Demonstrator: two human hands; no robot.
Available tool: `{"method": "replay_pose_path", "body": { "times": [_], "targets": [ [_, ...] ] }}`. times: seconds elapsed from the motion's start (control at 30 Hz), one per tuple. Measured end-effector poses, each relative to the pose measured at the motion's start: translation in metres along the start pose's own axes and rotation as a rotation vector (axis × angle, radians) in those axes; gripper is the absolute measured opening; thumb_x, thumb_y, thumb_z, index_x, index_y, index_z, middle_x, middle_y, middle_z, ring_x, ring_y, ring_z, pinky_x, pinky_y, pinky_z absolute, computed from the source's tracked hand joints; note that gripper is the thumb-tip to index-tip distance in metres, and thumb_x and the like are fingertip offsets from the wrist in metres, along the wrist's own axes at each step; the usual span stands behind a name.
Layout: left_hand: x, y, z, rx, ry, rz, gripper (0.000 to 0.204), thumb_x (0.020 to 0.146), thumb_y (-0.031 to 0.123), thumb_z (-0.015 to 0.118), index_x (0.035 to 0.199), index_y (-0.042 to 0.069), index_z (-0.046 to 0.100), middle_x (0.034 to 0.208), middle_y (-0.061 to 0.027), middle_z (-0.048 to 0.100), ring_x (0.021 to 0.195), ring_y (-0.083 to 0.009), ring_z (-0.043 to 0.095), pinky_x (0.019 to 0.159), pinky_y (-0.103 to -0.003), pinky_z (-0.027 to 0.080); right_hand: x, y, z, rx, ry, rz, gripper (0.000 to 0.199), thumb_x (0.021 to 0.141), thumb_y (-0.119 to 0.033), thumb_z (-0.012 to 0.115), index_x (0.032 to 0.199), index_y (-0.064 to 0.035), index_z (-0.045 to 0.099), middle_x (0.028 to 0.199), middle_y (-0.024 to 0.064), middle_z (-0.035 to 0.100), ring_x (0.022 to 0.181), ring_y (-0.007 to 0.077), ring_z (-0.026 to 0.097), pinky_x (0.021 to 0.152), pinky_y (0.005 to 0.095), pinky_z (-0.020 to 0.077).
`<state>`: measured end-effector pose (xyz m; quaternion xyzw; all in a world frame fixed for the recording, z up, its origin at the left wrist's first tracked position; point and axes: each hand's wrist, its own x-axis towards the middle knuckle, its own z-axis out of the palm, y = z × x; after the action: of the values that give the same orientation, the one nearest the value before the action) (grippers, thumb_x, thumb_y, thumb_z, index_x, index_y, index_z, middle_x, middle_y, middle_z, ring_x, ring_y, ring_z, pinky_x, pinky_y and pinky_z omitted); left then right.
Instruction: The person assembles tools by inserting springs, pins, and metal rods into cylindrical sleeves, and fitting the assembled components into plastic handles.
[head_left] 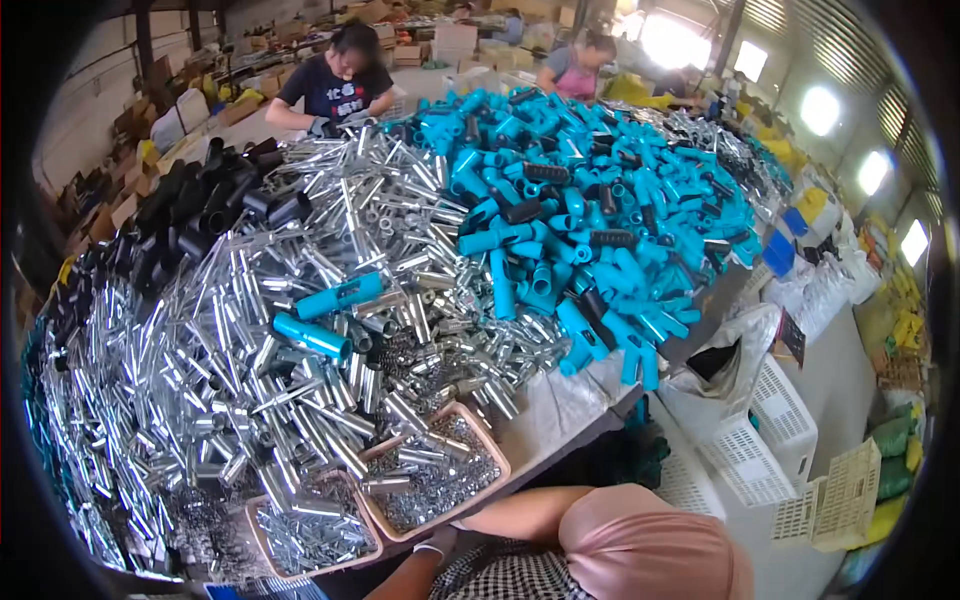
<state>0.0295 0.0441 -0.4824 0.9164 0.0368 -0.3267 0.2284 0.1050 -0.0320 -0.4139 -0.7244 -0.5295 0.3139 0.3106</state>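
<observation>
1. Nearest the hands, I see the larger pink tray (492, 441) at the tabletop (530, 438) edge, silver tubes partly covering its small metal parts.
2. Just below its rim, left hand (438, 541) and right hand (455, 531) are mostly hidden; I can't tell whether their fingers are apart or together.
3. Beyond, turquoise tubes (630, 265) bury what lies beneath.

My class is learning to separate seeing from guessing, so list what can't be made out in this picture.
All in the head view:
- Hands: small and shadowed below the trays; grip unclear.
- Left forearm: cut off by the lower edge.
- Small parts in the trays: too small to tell apart.
- Tabletop: mostly hidden by the piles.
- Co-worker in blue, far back: too small and blurred.
</observation>
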Motion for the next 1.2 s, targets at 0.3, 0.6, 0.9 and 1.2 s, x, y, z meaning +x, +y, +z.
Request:
{"method": "replay_pose_path", "body": {
  "times": [0.3,0.6,0.9,1.2],
  "targets": [
    [-0.076,0.06,-0.001,0.036,0.156,-0.052,0.037,0.098,0.019,0.045,0.13,0.005,0.058,0.136,-0.0236,0.056,0.127,-0.0378,0.055,0.107,-0.048,0.044,0.01,0.009,-0.026,0.011,-0.01,0.132,0.044,0.089,-0.034,0.057,0.124,-0.0076,0.066,0.114,0.0162,0.069,0.104,0.03,0.063,0.093,0.0397,0.0511],
    [-0.081,0.089,-0.125,0.066,0.13,-0.189,0.037,0.1,0.02,0.04,0.13,0.005,0.056,0.132,-0.0187,0.059,0.122,-0.0337,0.057,0.102,-0.046,0.044,0.016,-0.005,-0.053,-0.025,0.015,0.131,0.045,0.088,-0.034,0.058,0.124,-0.008,0.066,0.115,0.0172,0.069,0.106,0.0311,0.064,0.095,0.0399,0.0509],
    [-0.061,0.078,-0.101,0.061,0.803,-0.169,0.03,0.095,0.021,0.049,0.117,0.009,0.065,0.117,-0.0189,0.067,0.109,-0.0286,0.065,0.095,-0.044,0.05,0.023,-0.012,-0.064,-0.032,-0.039,0.09,0.046,0.087,-0.034,0.058,0.125,-0.0083,0.066,0.117,0.0181,0.069,0.107,0.0321,0.064,0.096,0.0402,0.0507],
    [-0.128,0.104,-0.146,-1.166,0.726,0.052,0.032,0.097,0.032,0.045,0.108,0.008,0.063,0.111,-0.0156,0.067,0.108,-0.0294,0.061,0.103,-0.047,0.044,0.003,-0.085,-0.167,0.533,-0.282,0.607,0.025,0.084,-0.028,0.062,0.074,-0.0053,0.066,0.067,0.0098,0.063,0.053,0.0223,0.06,0.05,0.0418,0.0502]
  ]
}}
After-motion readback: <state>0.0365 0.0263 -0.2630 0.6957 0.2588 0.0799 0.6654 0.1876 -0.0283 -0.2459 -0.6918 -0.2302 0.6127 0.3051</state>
